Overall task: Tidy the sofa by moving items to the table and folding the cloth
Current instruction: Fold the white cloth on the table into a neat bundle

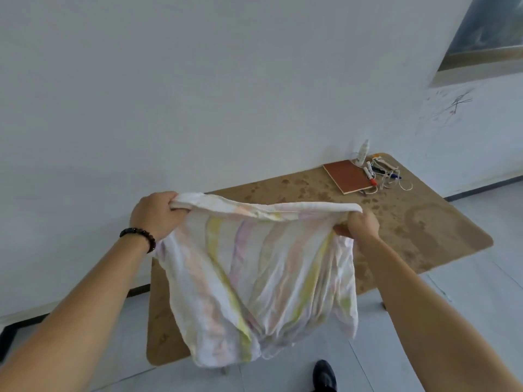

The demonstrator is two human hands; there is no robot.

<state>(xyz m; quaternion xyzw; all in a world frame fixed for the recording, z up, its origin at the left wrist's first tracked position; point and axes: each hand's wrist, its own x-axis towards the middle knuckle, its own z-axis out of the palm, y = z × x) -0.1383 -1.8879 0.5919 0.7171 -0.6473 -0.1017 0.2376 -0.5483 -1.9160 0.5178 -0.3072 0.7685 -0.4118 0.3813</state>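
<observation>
A white cloth [254, 273] with faded yellow, pink and purple stripes hangs in the air over the brown table [424, 227]. My left hand [155, 215] grips its upper left corner. My right hand [360, 224] grips the upper right corner. The top edge is stretched between both hands and the rest droops down, its lower end bunched. At the table's far corner lie a reddish-brown notebook [348, 176], marker pens [370, 174], a tangle of white cords [390, 176] and a small white bottle [363, 152]. The sofa is not in view.
The stained table stands against a white wall. Pale floor tiles surround it. A dark shoe [324, 376] shows at the bottom. A framed picture [486, 38] hangs at the upper right, with scribbles on the wall below it.
</observation>
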